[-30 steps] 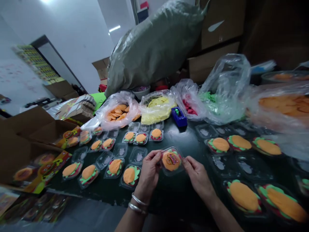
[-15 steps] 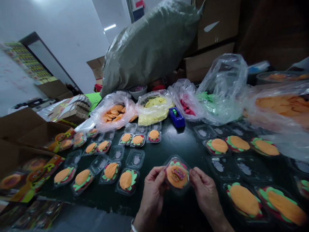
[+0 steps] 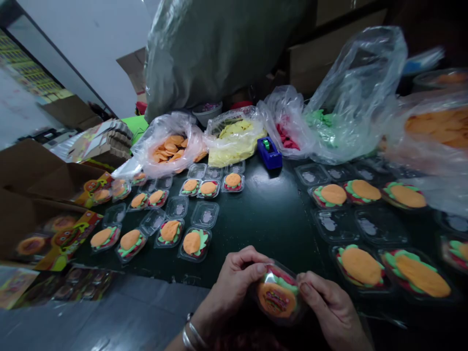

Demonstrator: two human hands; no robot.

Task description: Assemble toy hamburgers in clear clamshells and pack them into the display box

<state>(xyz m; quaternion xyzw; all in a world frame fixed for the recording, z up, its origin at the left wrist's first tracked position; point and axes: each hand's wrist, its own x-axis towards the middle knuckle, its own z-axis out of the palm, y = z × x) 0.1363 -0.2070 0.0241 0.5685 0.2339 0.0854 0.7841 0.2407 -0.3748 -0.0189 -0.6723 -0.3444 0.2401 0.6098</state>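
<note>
A clear plastic clamshell with a toy burger inside [image 3: 278, 296] is held low at the near edge of the dark table [image 3: 270, 214]. My left hand [image 3: 234, 282] pinches its left rim and my right hand [image 3: 329, 307] grips its right rim. The burger's orange top bears a sticker and is tilted toward me. Silver bangles sit on my left wrist. On the table beyond lie several more clamshells, some filled with burgers [image 3: 193, 243], some empty [image 3: 206, 214].
Plastic bags of orange pieces [image 3: 171, 148], yellow pieces [image 3: 236, 141], red pieces [image 3: 285, 136] and green pieces [image 3: 325, 131] line the back. A blue tape dispenser [image 3: 269, 153] sits between them. Cardboard boxes [image 3: 40, 175] with printed packs stand at left. A large grey sack [image 3: 219, 44] looms behind.
Both hands have drawn the clamshell with the burger toward me, off the middle of the table to its near edge, and tilted it. The view has dipped downward.
</note>
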